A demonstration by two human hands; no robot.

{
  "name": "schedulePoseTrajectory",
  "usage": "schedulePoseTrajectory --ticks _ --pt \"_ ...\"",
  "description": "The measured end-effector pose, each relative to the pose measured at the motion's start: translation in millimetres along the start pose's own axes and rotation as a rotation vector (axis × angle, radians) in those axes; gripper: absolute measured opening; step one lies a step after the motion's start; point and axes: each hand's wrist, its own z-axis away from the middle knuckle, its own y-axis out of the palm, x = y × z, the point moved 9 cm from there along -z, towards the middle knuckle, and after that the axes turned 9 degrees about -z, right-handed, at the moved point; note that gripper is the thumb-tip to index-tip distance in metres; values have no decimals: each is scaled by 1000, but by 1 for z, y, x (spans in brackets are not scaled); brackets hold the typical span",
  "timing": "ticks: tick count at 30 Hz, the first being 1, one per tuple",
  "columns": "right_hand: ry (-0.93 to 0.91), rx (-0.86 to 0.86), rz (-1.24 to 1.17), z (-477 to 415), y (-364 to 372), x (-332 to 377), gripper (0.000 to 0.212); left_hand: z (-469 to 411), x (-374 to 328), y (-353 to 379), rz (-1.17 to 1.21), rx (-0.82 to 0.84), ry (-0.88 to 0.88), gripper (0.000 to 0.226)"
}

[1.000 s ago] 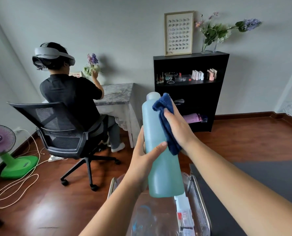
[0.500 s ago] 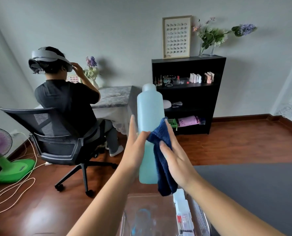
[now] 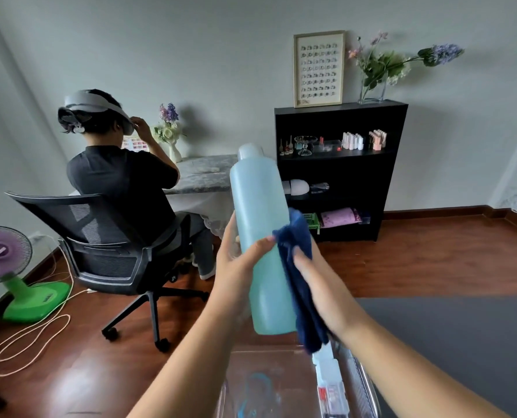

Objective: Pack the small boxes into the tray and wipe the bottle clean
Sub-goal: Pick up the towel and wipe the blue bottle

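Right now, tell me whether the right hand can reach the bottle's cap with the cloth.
Probably yes: the right hand holds the cloth against the bottle, the left hand grips opposite, and the cap above is bare.

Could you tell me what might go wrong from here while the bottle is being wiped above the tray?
1. The left hand holds the tilted bottle in mid-air; wiping pressure from the right hand and cloth could push it loose, and it would likely fall onto the tray below.
2. The cloth's loose end hangs close to the small boxes and might catch or shift them.
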Motion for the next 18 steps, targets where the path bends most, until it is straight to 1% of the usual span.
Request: schedulePoseTrajectory --ticks 2,4,5,7,9,10,12,13,14,16,18 --pt "-67 18 73 16 6 -2 45 -2 5 -6 -84 -17 -28 69" --pt "-100 -28 141 18 4 -4 50 -3 13 -6 -163 -11 -66 61" --pt "-111 -57 182 14 2 -4 52 -5 13 -1 -181 26 -81 56" --pt "-150 -108 254 -3 -6 4 54 -11 12 12 -158 122 -97 51" --pt "-161 -134 308 -33 -15 19 51 -8 13 20 -67 184 -121 56" --pt "-146 -138 262 -47 -20 25 48 -1 17 23 -12 207 -146 61" --pt "-48 -124 39 -67 -27 27 38 12 25 27 58 226 -173 73" --pt "10 -117 -66 -69 -29 22 35 17 26 27 68 211 -149 75" --pt "43 -105 -123 -66 -30 16 35 17 23 26 73 186 -111 76" --pt "70 -82 -136 -45 -26 5 40 10 17 21 89 127 -61 72" --pt "75 -50 -103 -18 -17 -6 47 4 12 13 83 85 -55 67"
